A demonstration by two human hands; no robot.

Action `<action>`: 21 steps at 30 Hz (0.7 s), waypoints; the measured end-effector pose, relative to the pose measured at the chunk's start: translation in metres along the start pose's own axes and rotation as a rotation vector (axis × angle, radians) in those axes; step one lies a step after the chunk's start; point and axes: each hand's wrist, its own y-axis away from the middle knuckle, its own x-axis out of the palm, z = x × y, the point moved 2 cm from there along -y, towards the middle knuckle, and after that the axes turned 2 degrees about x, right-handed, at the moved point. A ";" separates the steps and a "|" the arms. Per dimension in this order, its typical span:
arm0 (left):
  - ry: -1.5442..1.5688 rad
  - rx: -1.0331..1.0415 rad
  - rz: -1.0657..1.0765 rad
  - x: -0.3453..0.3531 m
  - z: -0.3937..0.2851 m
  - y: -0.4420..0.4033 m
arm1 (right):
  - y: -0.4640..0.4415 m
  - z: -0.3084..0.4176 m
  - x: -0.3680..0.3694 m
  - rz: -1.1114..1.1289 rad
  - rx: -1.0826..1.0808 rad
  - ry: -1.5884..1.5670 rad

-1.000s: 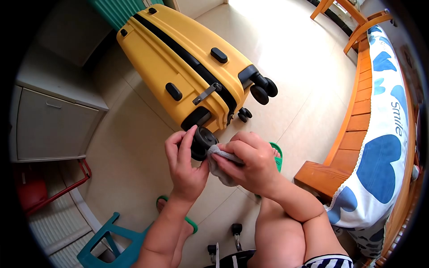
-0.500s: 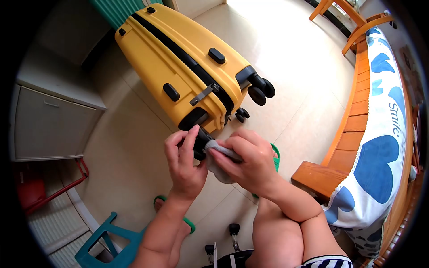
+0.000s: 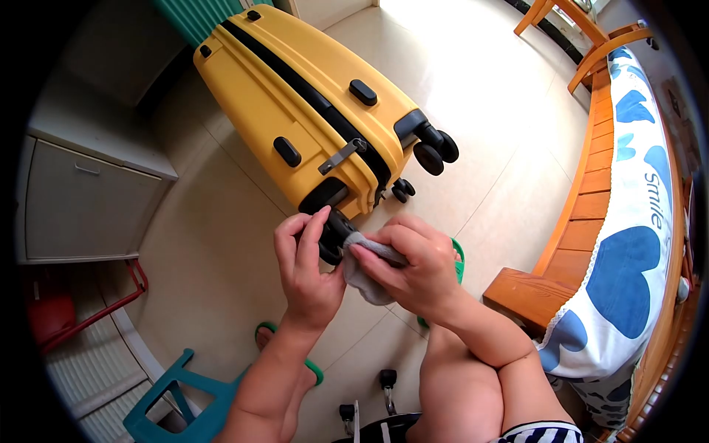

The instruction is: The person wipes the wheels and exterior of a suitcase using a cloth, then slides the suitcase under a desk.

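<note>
A yellow suitcase (image 3: pixel 295 96) lies on its side on the floor, its wheeled end toward me. My left hand (image 3: pixel 306 269) has its fingers closed on the nearest black suitcase wheel (image 3: pixel 330 247). Pinched in my right hand (image 3: pixel 417 262) is a grey cloth (image 3: pixel 364 283), pressed against the right side of that wheel. Part of the wheel is hidden behind the cloth and my fingers. Other black wheels (image 3: pixel 434 151) stick out from the same end, apart from my hands. A grey metal strap-like piece (image 3: pixel 340 156) sits by the dark seam.
To the right runs a wooden bench (image 3: pixel 583 214) with a white and blue heart-print cover (image 3: pixel 624 273). A teal stool (image 3: pixel 188 391) stands at lower left, below a grey cabinet (image 3: pixel 92 199). Green slippers (image 3: pixel 459 258) are on my feet.
The view has shifted slightly, so the suitcase and hands appear a little further right. Both hands keep their hold on the wheel and the cloth.
</note>
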 end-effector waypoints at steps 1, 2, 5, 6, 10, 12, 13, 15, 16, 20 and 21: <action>-0.030 0.016 0.004 -0.001 0.000 -0.001 | -0.005 0.003 0.002 -0.024 -0.024 0.024; -0.060 0.033 0.010 -0.001 -0.001 -0.001 | -0.014 0.002 0.007 -0.025 -0.024 0.022; -0.036 0.042 -0.051 0.004 0.002 0.002 | -0.034 0.000 0.014 -0.067 -0.141 0.008; -0.035 0.045 -0.051 0.002 0.002 0.001 | -0.031 0.000 0.013 -0.069 -0.142 0.010; -0.053 0.026 -0.005 0.000 0.000 -0.002 | -0.001 -0.003 0.001 -0.025 -0.098 0.066; -0.051 0.034 0.000 0.001 0.000 0.001 | 0.007 -0.005 0.001 -0.028 -0.055 0.039; -0.048 0.033 0.003 0.002 0.001 0.001 | 0.005 -0.004 0.002 -0.028 -0.052 0.041; -0.064 0.067 -0.016 0.002 0.003 0.002 | -0.009 0.002 0.006 -0.064 -0.069 0.035; -0.066 0.069 -0.013 0.002 0.003 0.003 | -0.017 0.001 0.010 -0.067 -0.067 0.031; -0.058 0.052 -0.014 0.000 0.002 0.003 | -0.027 -0.001 0.011 -0.005 0.024 -0.084; -0.047 0.032 0.006 0.000 0.002 0.002 | -0.020 -0.006 0.008 -0.009 0.006 -0.079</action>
